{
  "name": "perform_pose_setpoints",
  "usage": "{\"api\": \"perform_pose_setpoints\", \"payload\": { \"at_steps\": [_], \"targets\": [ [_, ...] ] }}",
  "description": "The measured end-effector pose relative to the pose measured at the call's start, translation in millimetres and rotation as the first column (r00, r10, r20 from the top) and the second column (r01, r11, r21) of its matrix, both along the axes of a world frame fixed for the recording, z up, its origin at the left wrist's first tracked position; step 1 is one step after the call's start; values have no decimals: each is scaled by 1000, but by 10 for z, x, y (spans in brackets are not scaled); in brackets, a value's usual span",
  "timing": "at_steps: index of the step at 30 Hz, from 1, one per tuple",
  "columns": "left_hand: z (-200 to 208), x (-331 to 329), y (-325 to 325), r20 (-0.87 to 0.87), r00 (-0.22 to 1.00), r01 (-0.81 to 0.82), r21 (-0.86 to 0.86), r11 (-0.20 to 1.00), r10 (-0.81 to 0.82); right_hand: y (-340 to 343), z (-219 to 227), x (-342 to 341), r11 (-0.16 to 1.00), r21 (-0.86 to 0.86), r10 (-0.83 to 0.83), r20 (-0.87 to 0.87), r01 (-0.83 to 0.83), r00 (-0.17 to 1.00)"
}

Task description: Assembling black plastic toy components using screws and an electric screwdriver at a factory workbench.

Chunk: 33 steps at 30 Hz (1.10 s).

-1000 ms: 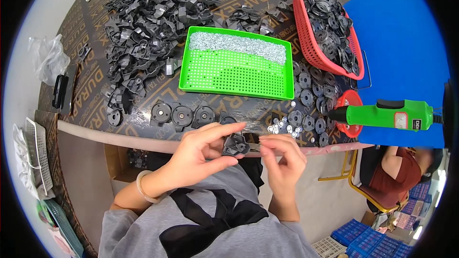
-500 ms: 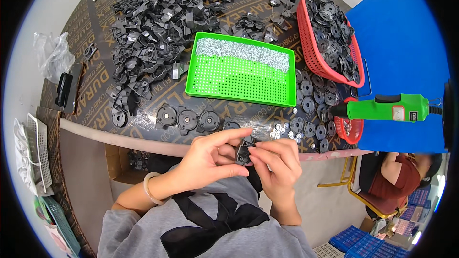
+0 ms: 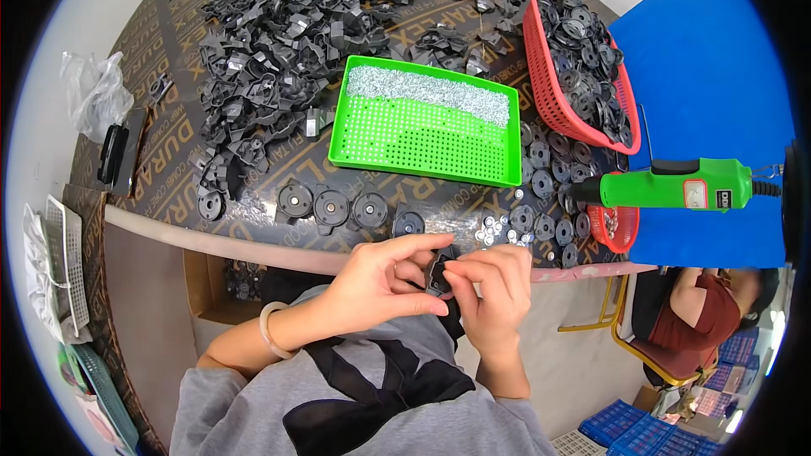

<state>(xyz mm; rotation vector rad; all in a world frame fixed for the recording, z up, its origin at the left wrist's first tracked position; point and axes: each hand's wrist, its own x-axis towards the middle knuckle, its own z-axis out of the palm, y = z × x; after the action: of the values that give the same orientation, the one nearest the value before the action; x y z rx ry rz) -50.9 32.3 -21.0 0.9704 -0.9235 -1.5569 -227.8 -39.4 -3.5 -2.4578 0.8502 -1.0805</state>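
Note:
Just in front of the table edge, my left hand (image 3: 384, 279) and my right hand (image 3: 490, 291) both grip a small black plastic part (image 3: 438, 275). The left fingers and thumb hold it from one side; my right thumb and fingertips pinch its other side and partly hide it. Beyond my hands, a round black part (image 3: 409, 221) lies on the table. Left of it sit three more round black parts (image 3: 331, 207) in a row, with metal pieces at their centres. Small silver pieces (image 3: 490, 230) lie by loose black discs (image 3: 545, 226).
A green perforated tray (image 3: 363, 156) holds many small screws. Behind it spreads a heap of black plastic parts (image 3: 279, 42). At right are a red basket (image 3: 549, 93) of discs, a green electric screwdriver (image 3: 693, 187) and a small red basket (image 3: 627, 236). Another person (image 3: 705, 308) sits beyond.
My hands have shifted slightly toward me with the black part, which is turned a little. More of the round part beyond them shows. The electric screwdriver has moved slightly left.

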Motion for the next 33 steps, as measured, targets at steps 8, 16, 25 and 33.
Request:
{"api": "perform_pose_setpoints", "payload": {
  "at_steps": [8,16,25,33],
  "targets": [
    [4,-28,7,-72,995,-67,-17,998,65,-10,46,-80,993,30,113,-42,-111,993],
    [-34,-41,40,-143,986,-88,-11,996,85,16,-28,-55,990,46,129,14,-130,991],
    [51,17,25,385,918,-24,-176,984,91,-96,80,-66,983,107,163,-109,-151,981],
    [59,83,-32,343,937,-10,-163,987,67,-114,67,-32,970,-107,198,-178,-219,964]
  ]
}}
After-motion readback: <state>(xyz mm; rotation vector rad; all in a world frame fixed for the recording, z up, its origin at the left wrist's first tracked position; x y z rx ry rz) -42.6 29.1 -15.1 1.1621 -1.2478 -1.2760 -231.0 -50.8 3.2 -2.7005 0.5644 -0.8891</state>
